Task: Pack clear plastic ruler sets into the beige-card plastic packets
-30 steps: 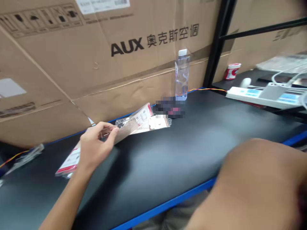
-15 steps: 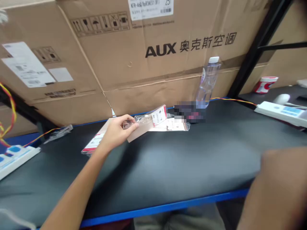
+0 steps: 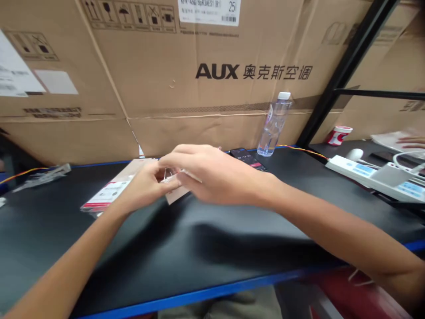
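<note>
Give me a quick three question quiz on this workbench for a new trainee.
1. True or false: the left hand and right hand are well apart.
2. Which brand is printed on the carton behind the bench? A Haier, B AUX, C Midea.
3. Fill the gap: the white power strip lies to the ___ of the water bottle.

Key: 1 false, the hands meet; 2 B; 3 right.

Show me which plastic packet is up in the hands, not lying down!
It's the small packet pinched between the left hand and right hand. The red-edged packet lies flat on the black bench, and the clear bag lies farther left.
</note>
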Demonstrator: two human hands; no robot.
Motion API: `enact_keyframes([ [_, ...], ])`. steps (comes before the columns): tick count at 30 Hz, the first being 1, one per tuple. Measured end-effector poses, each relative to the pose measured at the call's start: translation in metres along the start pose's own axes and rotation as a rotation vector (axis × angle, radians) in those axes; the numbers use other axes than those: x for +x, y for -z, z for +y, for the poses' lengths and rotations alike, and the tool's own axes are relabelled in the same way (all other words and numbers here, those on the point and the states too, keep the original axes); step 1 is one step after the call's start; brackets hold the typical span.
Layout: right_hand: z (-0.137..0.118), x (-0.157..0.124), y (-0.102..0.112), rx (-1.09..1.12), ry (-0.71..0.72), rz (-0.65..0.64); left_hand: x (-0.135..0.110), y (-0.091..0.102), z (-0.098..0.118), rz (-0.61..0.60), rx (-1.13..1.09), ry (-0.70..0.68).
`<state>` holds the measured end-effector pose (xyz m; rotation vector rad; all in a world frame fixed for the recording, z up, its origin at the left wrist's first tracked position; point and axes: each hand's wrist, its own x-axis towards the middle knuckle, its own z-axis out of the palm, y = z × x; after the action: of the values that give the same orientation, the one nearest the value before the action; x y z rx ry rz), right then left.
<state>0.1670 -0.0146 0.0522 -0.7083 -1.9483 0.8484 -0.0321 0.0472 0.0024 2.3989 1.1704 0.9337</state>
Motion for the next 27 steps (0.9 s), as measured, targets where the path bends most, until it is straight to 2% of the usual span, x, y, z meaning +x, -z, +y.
enact_keyframes([
  [1,0.006,0.008,0.008,-0.171,0.032,-0.059,0.000,-0.001,0.001,-0.023,-0.005,-0.008],
  [3,0.023,0.016,0.019,-0.266,0.124,-0.097,0.000,-0.001,0.001,-0.076,-0.008,-0.023],
  [5,0.041,0.016,0.021,-0.377,0.190,-0.137,-0.001,-0.002,0.000,-0.094,-0.016,-0.019],
  [9,0.057,0.010,0.011,-0.576,0.262,-0.063,-0.001,-0.002,-0.001,-0.107,-0.082,-0.006],
  [12,0.057,0.009,0.005,-0.588,0.253,-0.092,-0.002,-0.004,0.001,-0.125,-0.111,-0.027],
  [16,0.057,0.012,0.011,-0.620,0.198,-0.093,-0.003,-0.005,0.003,-0.117,-0.198,0.010],
  [23,0.062,0.015,0.022,-0.787,0.175,-0.024,-0.004,-0.002,0.006,-0.012,-0.336,0.110],
  [27,0.061,0.012,0.020,-0.866,0.116,-0.057,-0.005,-0.003,0.007,0.007,-0.339,0.109],
])
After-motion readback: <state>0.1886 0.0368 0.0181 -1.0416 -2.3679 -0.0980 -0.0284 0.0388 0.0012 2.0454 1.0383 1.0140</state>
